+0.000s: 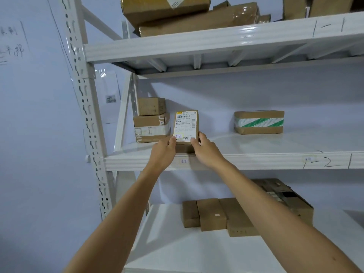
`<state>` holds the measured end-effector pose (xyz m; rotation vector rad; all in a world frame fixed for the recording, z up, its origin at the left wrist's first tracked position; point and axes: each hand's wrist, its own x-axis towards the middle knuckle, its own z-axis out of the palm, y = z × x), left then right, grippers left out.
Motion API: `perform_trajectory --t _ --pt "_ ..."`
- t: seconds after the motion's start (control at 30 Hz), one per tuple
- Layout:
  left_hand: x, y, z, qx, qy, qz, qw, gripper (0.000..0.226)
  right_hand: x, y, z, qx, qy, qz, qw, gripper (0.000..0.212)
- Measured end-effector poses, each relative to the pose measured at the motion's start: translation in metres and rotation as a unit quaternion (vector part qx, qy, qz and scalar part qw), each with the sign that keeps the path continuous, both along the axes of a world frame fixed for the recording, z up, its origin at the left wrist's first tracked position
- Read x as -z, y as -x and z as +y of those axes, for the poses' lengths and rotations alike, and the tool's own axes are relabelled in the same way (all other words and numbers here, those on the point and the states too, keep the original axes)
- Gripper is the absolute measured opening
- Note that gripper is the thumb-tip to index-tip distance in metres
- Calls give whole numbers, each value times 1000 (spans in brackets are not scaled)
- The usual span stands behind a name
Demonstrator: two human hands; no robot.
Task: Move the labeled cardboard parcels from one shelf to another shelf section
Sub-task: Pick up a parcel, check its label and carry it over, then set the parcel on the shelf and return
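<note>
Step in hand looked like placing or taking up one parcel; which, could not tell. Small brown cardboard parcel with white printed label (185,128) stood at near edge of white metal middle shelf (256,160), just right of two stacked boxes (151,123). Left hand (164,149) and right hand (204,147), arms outstretched, clasped its lower corners. Next: steady two-handed control.
</note>
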<state>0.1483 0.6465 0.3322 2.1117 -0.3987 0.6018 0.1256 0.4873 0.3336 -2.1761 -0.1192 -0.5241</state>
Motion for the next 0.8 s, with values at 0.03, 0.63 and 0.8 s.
perform_trajectory --t 0.03,0.63,0.8 --pt "0 -5 3 11 -3 7 1000 44 -1 -6 0 4 7 7 1000 53" --pt "9 -59 10 -64 -128 -51 988 49 -12 -56 -11 38 -69 44 996 64" --pt "11 -43 11 -59 -58 -57 995 49 -12 -42 -19 2 -123 -8 992 45"
